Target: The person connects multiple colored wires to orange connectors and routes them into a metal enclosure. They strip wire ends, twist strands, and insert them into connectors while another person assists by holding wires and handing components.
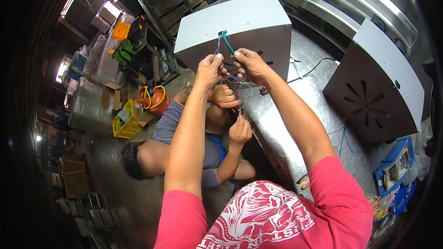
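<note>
The green cable (225, 40) came out through a hole in the white panel of the metal box (233, 14), which stood at the left edge of the table (307, 60). The right hand (253, 66) pinched the cable between thumb and fingers, a little below the hole. The left hand (211, 70) pinched thin red and blue wires (218, 44) just beside it; its fingertips were partly hidden. Good handling, I judged, meant keeping cable and wires apart, easing rather than tugging, and leaving slack so the hole's rim did not scrape them.

Below, beyond the table's left edge, a co-worker's hands (240, 131) held loose wires (243, 93), so any pull probably needed to suit both people. A black cord (318, 70) lay on the table right of the box, and an orange-handled tool (303, 182) near the left edge, closer to the wearer. A second box (364, 103) stood toward the right edge.
</note>
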Tool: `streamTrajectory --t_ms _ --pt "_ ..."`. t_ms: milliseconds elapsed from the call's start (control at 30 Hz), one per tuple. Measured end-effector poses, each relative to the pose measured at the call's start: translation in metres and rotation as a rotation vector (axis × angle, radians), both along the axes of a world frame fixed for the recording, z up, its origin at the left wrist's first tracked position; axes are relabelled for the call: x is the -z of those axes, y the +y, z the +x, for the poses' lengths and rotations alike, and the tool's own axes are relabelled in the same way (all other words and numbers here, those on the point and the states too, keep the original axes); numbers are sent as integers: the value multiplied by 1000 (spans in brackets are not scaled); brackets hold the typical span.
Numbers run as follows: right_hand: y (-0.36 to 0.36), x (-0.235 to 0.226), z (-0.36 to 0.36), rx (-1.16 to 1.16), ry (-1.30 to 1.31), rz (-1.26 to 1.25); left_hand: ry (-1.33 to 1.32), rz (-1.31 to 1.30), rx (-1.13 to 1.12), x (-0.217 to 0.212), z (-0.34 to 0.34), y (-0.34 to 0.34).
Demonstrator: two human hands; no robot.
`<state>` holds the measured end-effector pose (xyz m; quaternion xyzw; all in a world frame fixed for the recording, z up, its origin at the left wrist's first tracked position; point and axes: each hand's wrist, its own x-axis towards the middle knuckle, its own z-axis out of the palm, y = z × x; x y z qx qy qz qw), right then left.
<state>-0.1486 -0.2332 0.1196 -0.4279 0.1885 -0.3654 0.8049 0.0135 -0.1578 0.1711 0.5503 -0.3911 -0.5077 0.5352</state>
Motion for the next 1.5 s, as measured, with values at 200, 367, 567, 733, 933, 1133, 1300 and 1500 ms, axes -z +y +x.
streamTrajectory --t_ms 200,367,567,733,933,1133,1300,1500 --pt "0 1 3 51 26 -2 94 20 101 15 -11 2" --pt "-1 3 4 168 122 -52 -75 87 112 26 -22 13" --pt "0 3 8 243 156 -107 -139 -23 98 30 -24 13" --pt "1 -3 4 253 274 -181 -206 -60 32 33 -29 14" --pt "-2 -3 5 306 286 -330 -236 -73 -3 30 -34 15" --pt "-6 1 6 328 313 -337 -265 -79 -13 30 -32 16" --pt "2 -2 8 283 277 -284 -268 -65 -11 31 -30 17" --pt "6 -4 14 283 310 -301 -292 -59 -12 30 -28 20"
